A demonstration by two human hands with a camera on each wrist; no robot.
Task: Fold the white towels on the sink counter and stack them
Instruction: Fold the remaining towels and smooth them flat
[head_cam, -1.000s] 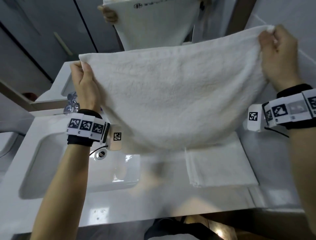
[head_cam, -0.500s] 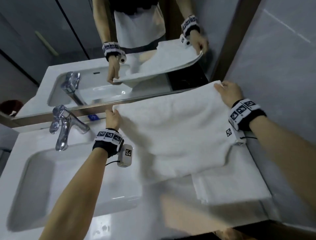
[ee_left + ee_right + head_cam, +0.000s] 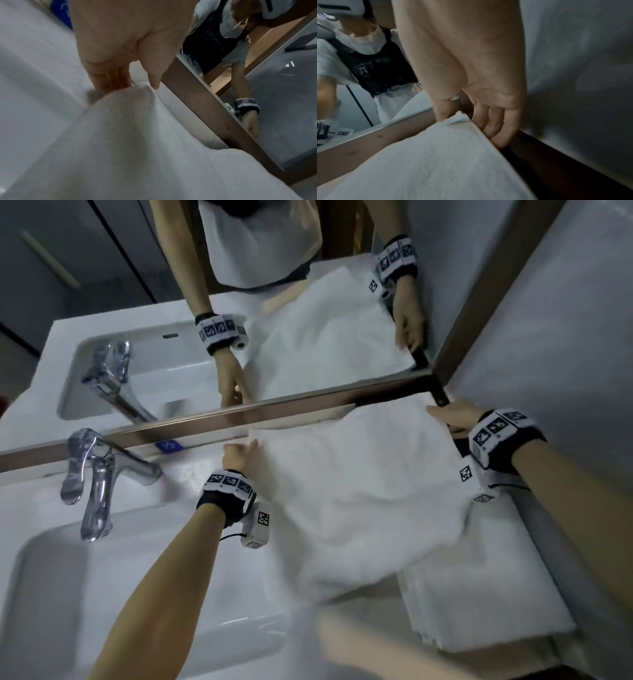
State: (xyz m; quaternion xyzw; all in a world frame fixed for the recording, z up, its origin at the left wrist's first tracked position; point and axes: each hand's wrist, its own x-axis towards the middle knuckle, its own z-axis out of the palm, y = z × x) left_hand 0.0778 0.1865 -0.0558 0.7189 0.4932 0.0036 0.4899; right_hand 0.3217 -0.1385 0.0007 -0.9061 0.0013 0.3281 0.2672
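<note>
A white towel (image 3: 359,491) lies spread over the counter by the mirror, its near edge draped over a folded towel (image 3: 486,587) at the right. My left hand (image 3: 239,455) pinches the towel's far left corner (image 3: 142,86) between thumb and fingers. At the far right corner (image 3: 458,117), against the wall, my right hand (image 3: 452,416) pinches the towel the same way. Both corners sit low, close to the mirror's frame.
A chrome faucet (image 3: 92,477) stands left of the towel over the white sink basin (image 3: 113,577). The mirror (image 3: 274,320) with its brown frame runs along the back. A grey wall (image 3: 565,371) closes off the right side.
The towel was held up spread in the air; both hands have lowered it forward and down onto the counter by the mirror, still holding its corners.
</note>
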